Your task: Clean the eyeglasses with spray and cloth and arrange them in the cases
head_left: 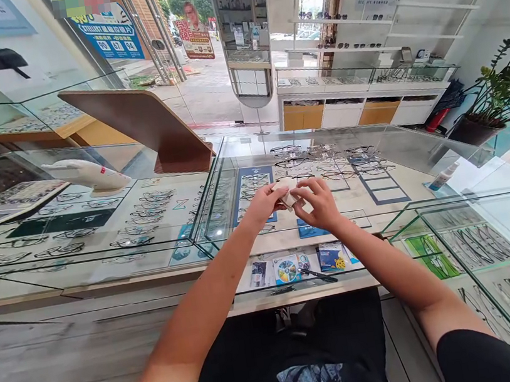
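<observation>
Both hands meet over the glass counter, pinching a small crumpled whitish cloth point(288, 195) between them. My left hand point(264, 204) grips its left side with thumb and fingers. On the other side, my right hand point(320, 205) has its fingertips bent onto the cloth. Whether something lies inside its folds cannot be made out. Just beyond the hands, several eyeglasses point(289, 162) sit around the counter's display area. A blue card point(310, 228) shows beneath my right hand.
A black pen point(318, 275) and leaflets point(287, 270) lie at the front ledge. Left of the hands stand a brown tilted board point(131, 117) and a white streamlined object point(86, 173). A glass case of eyeglasses point(485, 244) borders the right side. A potted plant point(497, 93) stands farther back.
</observation>
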